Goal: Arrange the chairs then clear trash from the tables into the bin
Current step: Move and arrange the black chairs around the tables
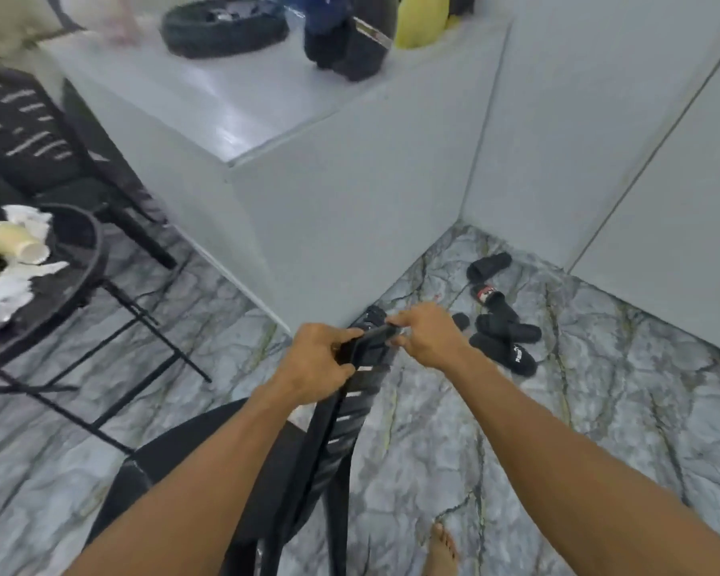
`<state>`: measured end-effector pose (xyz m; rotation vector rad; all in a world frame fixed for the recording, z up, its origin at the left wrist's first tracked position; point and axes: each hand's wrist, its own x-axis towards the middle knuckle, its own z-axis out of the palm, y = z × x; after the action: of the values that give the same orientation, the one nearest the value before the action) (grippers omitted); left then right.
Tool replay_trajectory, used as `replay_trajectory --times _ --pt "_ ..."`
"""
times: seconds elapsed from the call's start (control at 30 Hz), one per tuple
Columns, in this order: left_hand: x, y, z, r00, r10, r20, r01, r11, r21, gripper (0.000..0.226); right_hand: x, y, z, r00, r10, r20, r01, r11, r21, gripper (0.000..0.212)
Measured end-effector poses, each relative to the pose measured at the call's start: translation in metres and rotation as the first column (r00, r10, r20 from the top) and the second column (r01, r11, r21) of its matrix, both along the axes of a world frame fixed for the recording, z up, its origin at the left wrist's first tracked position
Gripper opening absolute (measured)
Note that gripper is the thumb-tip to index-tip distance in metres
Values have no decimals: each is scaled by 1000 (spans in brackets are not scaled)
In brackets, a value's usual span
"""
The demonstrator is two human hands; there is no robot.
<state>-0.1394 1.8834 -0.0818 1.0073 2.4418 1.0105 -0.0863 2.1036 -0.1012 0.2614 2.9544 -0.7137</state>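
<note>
Black plastic chair [341,409] is gripped at its backrest top by both the left hand [316,363] and right hand [427,334], apparently to reposition it beside the round surface [80,293] strewn with trash [13,259]

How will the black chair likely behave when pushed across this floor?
The chair looks rigid slatted plastic, so probably light. The glossy marble floor may let it slide. Pushed from its backrest top, it could tip.

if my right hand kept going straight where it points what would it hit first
The right hand already pinches the chair's top rail; past that, probably the white counter's side wall, though depth is unclear.
</note>
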Motion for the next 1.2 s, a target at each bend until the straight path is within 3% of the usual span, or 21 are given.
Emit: replay_trajectory --times 0.17,0.33,0.43,0.53,0.63,0.77,0.9,1.0,1.07,1.2 --pt "17 -164 54 979 203 -30 -200 976 81 56 -18 -137 63 950 272 -155 -258 961 102 35" --pt "49 -318 101 899 430 -81 -418 899 130 62 -31 -271 113 873 430 -231 -427 902 64 51" --pt "70 -359 114 796 568 -210 -574 818 38 58 -35 -345 129 857 455 -243 -458 888 47 39" --pt "79 -374 113 701 579 -416 -693 692 -204 63 -32 -410 133 774 541 -330 -563 826 32 27" --pt "75 -411 114 580 653 -488 -795 585 -162 38 -35 -441 127 759 554 -343 -588 809 6 32" --pt "53 -467 128 564 734 -379 -824 530 -201 46 -71 -421 121 776 603 -182 -606 794 45 45" --pt "24 -471 140 654 595 -466 -755 552 -354 42 -113 -420 113 783 620 -59 -620 785 22 47" --pt "-7 -476 154 676 602 -425 -735 585 -343 37 -143 -438 122 753 654 -76 -658 749 -77 34" --pt "-32 -489 167 676 620 -399 -737 578 -351 42 -165 -449 135 738 663 -125 -674 720 -163 37" --pt "-62 -513 176 657 665 -355 -753 596 -279 47 -196 -465 151 673 708 -213 -738 662 -133 42"
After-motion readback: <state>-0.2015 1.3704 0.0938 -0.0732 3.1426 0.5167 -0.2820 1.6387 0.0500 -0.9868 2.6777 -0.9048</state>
